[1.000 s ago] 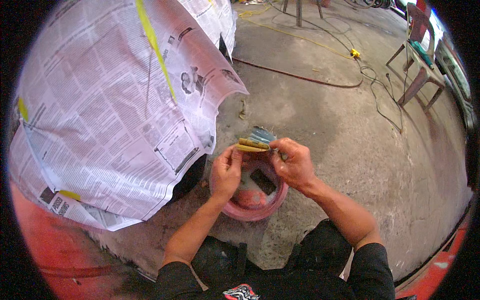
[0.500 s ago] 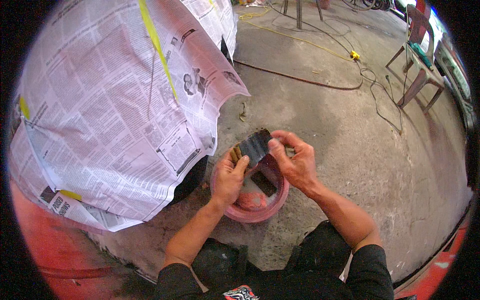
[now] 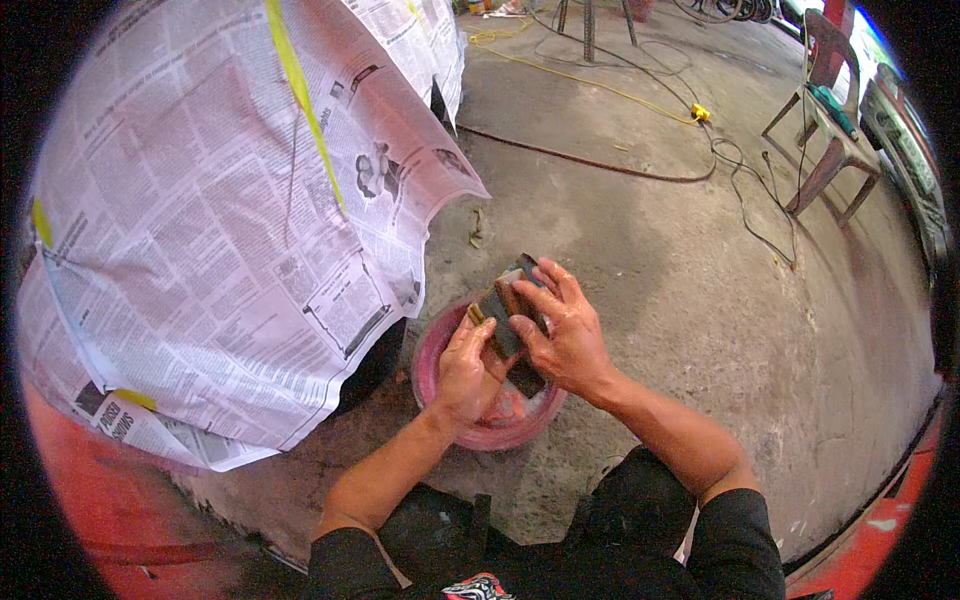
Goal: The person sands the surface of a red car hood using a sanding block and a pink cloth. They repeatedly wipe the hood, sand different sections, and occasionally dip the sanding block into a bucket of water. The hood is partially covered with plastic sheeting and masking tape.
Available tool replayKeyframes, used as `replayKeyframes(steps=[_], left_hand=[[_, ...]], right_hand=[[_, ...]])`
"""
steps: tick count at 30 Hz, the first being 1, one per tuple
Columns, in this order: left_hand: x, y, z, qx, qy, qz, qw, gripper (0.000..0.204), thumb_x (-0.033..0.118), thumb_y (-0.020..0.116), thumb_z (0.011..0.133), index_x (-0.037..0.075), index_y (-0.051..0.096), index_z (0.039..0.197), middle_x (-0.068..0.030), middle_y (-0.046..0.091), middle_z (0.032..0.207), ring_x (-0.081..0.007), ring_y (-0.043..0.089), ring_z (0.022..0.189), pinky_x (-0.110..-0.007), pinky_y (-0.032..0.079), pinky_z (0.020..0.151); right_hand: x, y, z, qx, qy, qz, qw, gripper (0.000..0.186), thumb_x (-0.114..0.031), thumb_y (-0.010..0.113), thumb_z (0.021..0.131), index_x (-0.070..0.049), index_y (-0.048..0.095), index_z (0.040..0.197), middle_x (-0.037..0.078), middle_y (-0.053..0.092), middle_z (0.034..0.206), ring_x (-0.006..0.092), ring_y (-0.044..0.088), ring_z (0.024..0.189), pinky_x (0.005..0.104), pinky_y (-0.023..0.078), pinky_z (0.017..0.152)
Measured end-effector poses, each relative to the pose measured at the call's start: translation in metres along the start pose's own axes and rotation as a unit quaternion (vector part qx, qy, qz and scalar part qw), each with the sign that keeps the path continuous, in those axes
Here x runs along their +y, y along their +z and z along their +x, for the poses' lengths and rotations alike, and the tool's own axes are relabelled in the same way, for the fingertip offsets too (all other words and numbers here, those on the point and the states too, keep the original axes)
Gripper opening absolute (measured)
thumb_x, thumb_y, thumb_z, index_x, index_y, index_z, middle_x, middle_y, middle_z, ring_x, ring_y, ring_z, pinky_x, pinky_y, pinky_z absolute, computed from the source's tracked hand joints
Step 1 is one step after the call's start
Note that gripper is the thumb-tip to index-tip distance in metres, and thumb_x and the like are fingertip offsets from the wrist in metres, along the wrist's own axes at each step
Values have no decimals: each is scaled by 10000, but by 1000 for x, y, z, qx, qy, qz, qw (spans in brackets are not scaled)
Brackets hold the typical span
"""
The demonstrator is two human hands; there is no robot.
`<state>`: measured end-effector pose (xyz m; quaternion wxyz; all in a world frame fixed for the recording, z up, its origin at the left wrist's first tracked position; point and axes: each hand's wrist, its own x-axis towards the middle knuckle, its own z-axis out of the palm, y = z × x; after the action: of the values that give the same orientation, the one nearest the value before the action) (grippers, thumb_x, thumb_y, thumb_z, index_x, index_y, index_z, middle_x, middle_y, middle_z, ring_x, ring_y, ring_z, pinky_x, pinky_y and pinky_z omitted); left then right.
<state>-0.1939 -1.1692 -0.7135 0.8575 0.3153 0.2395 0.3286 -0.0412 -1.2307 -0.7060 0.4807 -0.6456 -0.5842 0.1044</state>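
Observation:
Over a round pink basin (image 3: 426,365) on the floor, both hands hold a dark grey sheet of what looks like sandpaper (image 3: 503,322) with a brown edge. My left hand (image 3: 464,378) pinches its left end, thumb on top, beside a small tan-brown strip. My right hand (image 3: 572,345) grips the other end between thumb and bent fingers, and the sheet curls up under those fingers. Partly behind the hands, a dark rectangular piece (image 3: 526,380) and something pinkish (image 3: 507,406) lie in the basin.
To the left bulges a large shape covered in newspaper (image 3: 200,250) with yellow tape, above a red surface (image 3: 60,470). A brown plastic chair (image 3: 835,150) holding a teal tool stands at the far right. Cables and a brown hose (image 3: 600,165) cross the concrete floor.
The sheet lay flatter and showed its dark face; now it is bent over, showing a brown edge. My right hand has moved its fingers up over its far end.

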Motion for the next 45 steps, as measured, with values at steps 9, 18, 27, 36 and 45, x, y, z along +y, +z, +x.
replayKeyframes(steps=[9,18,27,36,45], left_hand=[[7,2,1,-33,8,24,999,383,171,413,1068,42,486,1422,-105,579,1361,-232,583,1232,-374,451,1082],[21,-3,-4,-17,289,619,730,506,193,677,963,91,549,1442,-146,523,1359,-285,560,1231,-392,450,1035],[15,3,-1,109,319,601,725,507,192,822,833,62,612,1276,-167,667,1234,-301,663,1119,-382,522,966],[22,15,-7,59,292,615,730,593,181,775,881,7,536,1395,-239,645,1285,-312,660,1179,-373,526,985],[29,12,-6,43,225,563,794,460,154,792,857,79,660,1291,-139,702,1223,-242,704,1057,-346,555,913]], right_hand=[[-1,-4,5,7,-21,33,999,392,-74,752,831,-34,619,1197,144,694,1099,273,686,1031,370,541,914],[21,6,4,-92,132,480,862,434,63,614,860,-8,534,1280,49,644,1148,171,633,1034,346,521,932],[16,0,0,-161,268,545,778,362,-196,586,1017,-41,505,1335,90,597,1242,186,605,1111,378,513,969],[21,8,2,-114,278,486,820,249,-221,657,990,-23,654,1142,45,679,1007,117,611,885,298,518,795],[38,20,-4,-48,103,190,975,223,-241,653,997,-22,658,1036,74,652,1119,145,606,986,326,507,877]])
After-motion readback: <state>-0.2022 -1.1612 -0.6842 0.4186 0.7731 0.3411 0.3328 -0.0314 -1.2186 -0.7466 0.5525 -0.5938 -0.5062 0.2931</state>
